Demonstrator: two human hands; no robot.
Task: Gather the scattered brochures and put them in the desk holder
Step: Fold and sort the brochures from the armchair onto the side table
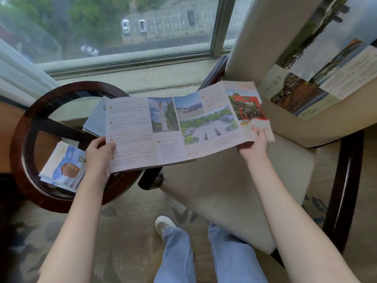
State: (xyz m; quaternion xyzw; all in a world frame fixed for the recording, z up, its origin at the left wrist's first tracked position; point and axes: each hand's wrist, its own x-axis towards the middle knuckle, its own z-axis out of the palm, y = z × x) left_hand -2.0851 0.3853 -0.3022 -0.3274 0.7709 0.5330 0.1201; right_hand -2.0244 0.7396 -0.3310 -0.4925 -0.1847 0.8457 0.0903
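Note:
A long brochure (pixel 183 127) is spread fully unfolded between my hands, above the round table and the chair seat. My left hand (pixel 98 154) grips its left end, thumb on top. My right hand (pixel 255 144) pinches its right end by the red cover panel. A folded brochure with a blue sky picture (pixel 65 168) lies on the round glass table (pixel 20 139). A pale blue-grey brochure (pixel 95 121) lies farther back on the table, partly hidden by the open one. Another unfolded brochure (pixel 318 74) leans against the chair's backrest. No desk holder is in view.
A cream upholstered armchair (pixel 224 190) with dark wooden arms stands right of the table. A large window (pixel 122 27) fills the wall behind, with a white curtain (pixel 18 76) at the left. My legs and one white shoe (pixel 163 223) stand on patterned carpet.

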